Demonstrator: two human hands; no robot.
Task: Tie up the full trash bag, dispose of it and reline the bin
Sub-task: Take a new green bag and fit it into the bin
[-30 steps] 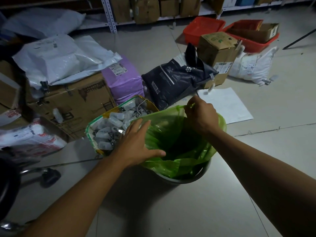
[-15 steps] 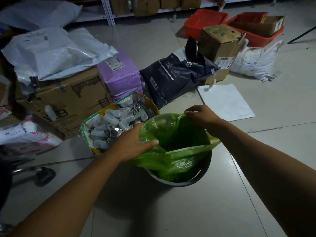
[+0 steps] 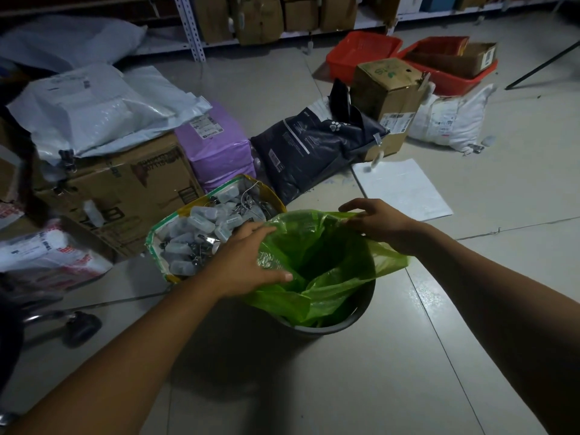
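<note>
Half the dark bin (image 3: 326,324) is hidden under the green bag (image 3: 317,265) lining it. The left hand (image 3: 248,262) rests spread on the bag's near-left edge; the right hand (image 3: 381,222) pinches its far edge with curled fingers.

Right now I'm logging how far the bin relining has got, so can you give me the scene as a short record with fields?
stage: relining, green liner being spread in the bin
left hand: on the liner's left edge, fingers extended
right hand: pinching the liner's far right edge
liner fit: loose, bunched inside, spilling over the right rim
beside bin, left: open bag of small plastic containers
behind bin: white sheet lying on the floor
full trash bag: not in view
</note>
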